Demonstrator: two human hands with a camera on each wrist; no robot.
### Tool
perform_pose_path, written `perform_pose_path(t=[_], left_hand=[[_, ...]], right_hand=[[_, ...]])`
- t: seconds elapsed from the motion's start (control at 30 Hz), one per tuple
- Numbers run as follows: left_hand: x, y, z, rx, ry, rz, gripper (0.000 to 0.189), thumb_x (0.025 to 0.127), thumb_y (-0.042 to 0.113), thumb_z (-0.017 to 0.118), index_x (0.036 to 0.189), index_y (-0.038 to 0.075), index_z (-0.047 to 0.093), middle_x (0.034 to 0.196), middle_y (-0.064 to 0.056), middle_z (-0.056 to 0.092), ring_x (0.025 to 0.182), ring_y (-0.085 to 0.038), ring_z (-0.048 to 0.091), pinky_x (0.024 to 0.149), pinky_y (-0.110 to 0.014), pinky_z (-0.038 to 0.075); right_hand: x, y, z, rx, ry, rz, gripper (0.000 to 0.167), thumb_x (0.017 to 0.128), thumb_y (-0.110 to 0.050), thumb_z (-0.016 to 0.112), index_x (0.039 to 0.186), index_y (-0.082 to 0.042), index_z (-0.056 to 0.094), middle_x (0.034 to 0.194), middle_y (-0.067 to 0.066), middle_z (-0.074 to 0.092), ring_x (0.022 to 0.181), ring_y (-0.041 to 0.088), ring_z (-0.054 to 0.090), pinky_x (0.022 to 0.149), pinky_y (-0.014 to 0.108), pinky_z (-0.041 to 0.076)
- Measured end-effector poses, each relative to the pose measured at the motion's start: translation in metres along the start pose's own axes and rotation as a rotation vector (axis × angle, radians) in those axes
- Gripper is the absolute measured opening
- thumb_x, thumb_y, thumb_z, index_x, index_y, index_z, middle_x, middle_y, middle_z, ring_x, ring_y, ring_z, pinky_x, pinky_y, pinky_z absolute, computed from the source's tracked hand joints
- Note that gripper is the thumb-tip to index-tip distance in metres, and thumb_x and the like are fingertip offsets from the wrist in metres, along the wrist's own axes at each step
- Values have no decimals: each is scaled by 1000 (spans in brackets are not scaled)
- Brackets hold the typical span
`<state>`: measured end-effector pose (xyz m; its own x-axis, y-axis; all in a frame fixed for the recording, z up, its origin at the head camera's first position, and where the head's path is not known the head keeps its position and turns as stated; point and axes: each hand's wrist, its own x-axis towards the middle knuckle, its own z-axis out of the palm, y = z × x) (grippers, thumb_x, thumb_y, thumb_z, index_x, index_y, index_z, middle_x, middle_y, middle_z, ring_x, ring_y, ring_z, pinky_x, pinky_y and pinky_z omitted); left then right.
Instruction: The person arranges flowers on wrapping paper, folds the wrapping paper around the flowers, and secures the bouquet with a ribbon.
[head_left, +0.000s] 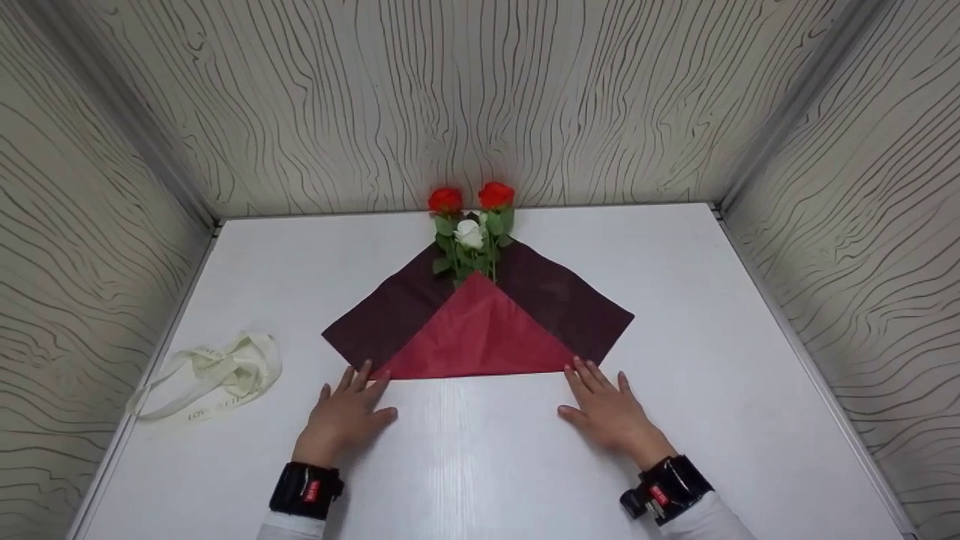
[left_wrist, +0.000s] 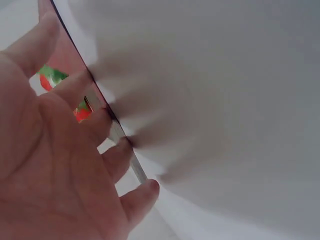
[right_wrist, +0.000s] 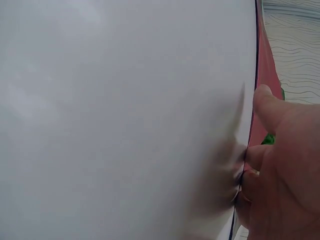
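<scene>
A sheet of wrapping paper point(head_left: 555, 292), dark maroon with its lower part folded up into a red triangle point(head_left: 480, 330), lies on the white table. Two red roses point(head_left: 496, 196) and one white rose point(head_left: 469, 234) lie on it, their lower stems hidden beneath the fold. With fingers spread, my left hand point(head_left: 345, 420) touches the fold's left corner. My right hand point(head_left: 611, 414) rests its straight fingertips at the right corner. In the left wrist view the fingers point(left_wrist: 137, 200) stretch along the paper's edge. The right wrist view has the right hand point(right_wrist: 285, 160) along that same edge.
A cream ribbon point(head_left: 236, 371) with printed letters lies loosely looped at the table's left side. Wood-patterned panels point(head_left: 465, 105) stand behind the table point(head_left: 465, 465) and on both sides. The rose heads reach the table's back edge.
</scene>
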<state>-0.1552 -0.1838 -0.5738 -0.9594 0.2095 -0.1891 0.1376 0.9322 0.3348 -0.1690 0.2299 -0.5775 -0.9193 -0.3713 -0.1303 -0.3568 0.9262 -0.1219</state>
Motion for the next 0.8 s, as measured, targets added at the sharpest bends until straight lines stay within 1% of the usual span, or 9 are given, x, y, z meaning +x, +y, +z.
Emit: perform_pose_path(t=[0.1,0.17,0.27,0.4,0.5,0.57,0.67,0.73,0.8], left_hand=[[-5,-11,-6,-27,-4,-45,57,84,50,49,135,26,38,145,-9,19,131,-34,12,97,-61,10],[-7,-16,-8,-43,-13,-47,57,84,50,48,135,26,38,145,-11,18,131,-36,11,96,-62,10],[-7,-19,-10,-60,-20,-49,57,85,51,47,135,26,38,145,-12,16,131,-36,10,96,-62,11],[-6,-19,-9,-71,18,-53,55,84,49,49,134,26,40,145,-12,18,131,-35,13,96,-62,12],[-4,-18,-9,-72,50,-61,56,83,46,53,134,25,41,143,-15,22,129,-36,18,95,-63,14],[-2,-18,-10,-78,69,-77,60,82,45,56,135,24,38,142,-17,25,127,-36,23,93,-64,16],[3,-14,-12,-65,118,-91,66,80,43,59,137,20,35,137,-22,31,120,-39,34,88,-63,27],[8,-10,-14,-41,152,-102,69,79,44,60,137,18,35,133,-24,35,113,-40,41,82,-61,34],[14,-5,-16,-19,176,-117,71,78,47,60,137,15,35,129,-25,38,108,-42,44,77,-59,38]], right_hand=[[0,-1,1,-6,6,18,68,88,-55,38,140,-12,27,145,7,21,131,32,16,96,61,13],[0,-1,1,-8,6,31,68,87,-55,38,140,-13,27,145,7,20,131,32,16,96,61,12],[0,-3,1,-6,8,44,68,88,-54,38,140,-12,27,144,13,19,131,32,17,96,61,12],[1,-7,-2,25,22,94,72,87,-49,45,136,2,30,141,24,21,130,36,17,97,60,11],[5,-12,-6,20,68,129,73,86,-45,50,132,9,32,139,26,23,129,37,18,98,58,13],[9,-16,-9,7,107,120,67,87,-41,51,131,8,34,139,24,26,128,37,20,98,57,16],[17,-23,-15,-21,153,70,51,88,-28,51,132,-3,41,139,19,30,127,36,24,96,56,22],[23,-30,-18,-28,156,35,44,87,-16,52,130,-8,45,138,16,32,126,36,26,95,56,24],[30,-36,-19,-44,146,3,44,84,-8,51,128,-11,49,137,15,35,126,35,27,96,54,26]])
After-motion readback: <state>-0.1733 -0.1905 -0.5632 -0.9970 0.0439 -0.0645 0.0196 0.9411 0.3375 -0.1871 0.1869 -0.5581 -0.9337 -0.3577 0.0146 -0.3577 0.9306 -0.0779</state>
